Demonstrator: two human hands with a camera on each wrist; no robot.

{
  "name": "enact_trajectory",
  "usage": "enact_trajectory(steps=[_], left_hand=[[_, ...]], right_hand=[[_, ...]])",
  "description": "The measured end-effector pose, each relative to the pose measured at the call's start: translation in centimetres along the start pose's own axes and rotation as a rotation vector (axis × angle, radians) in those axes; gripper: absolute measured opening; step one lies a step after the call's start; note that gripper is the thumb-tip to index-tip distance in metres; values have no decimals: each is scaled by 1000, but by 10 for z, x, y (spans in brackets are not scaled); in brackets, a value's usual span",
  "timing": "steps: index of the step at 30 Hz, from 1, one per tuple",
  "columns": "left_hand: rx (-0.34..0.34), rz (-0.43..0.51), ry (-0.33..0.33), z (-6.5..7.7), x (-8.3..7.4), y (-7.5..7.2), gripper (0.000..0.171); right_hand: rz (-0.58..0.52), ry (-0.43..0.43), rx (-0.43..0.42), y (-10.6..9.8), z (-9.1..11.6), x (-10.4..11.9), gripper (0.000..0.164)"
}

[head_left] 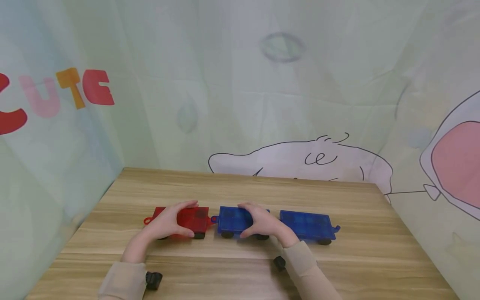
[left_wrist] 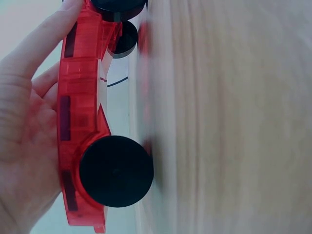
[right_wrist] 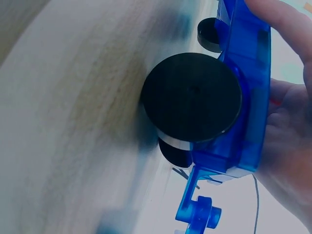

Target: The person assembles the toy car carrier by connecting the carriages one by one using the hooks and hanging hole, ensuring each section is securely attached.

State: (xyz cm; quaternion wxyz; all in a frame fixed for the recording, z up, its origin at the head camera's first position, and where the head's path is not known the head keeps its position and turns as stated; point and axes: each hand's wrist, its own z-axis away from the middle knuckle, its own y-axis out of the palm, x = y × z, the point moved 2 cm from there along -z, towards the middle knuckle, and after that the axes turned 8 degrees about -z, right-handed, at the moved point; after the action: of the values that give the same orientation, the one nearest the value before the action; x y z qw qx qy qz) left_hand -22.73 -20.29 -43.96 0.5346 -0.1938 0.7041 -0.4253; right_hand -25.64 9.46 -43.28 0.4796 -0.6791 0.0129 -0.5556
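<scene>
Three translucent toy train cars stand in a row on the table, with black wheels under them. My left hand [head_left: 165, 223] grips the red train car [head_left: 196, 218] at left, thumb on the near side and fingers on the far side. The left wrist view shows the red side and a black wheel [left_wrist: 117, 170] close up. Around the middle blue train car [head_left: 229, 218], my right hand [head_left: 262, 221] holds both long sides. The red car's right coupling meets the middle car's blue ring [head_left: 214, 219]; whether they are hooked I cannot tell. My right hand partly hides the middle car's right end.
Beside my right wrist stands another blue train car [head_left: 305, 225], its hook [head_left: 337, 228] pointing right. A red ring [head_left: 148, 221] sticks out left of the red car. The wood-grain table [head_left: 210, 271] ends at a printed curtain [head_left: 232, 104] behind and on both sides.
</scene>
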Motion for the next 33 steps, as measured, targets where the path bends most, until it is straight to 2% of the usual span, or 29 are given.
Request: enact_trajectory(steps=[33], left_hand=[[-5,-2,-15,0,0,1,90]], right_hand=[[43,0,0,3,-4,-5,85]])
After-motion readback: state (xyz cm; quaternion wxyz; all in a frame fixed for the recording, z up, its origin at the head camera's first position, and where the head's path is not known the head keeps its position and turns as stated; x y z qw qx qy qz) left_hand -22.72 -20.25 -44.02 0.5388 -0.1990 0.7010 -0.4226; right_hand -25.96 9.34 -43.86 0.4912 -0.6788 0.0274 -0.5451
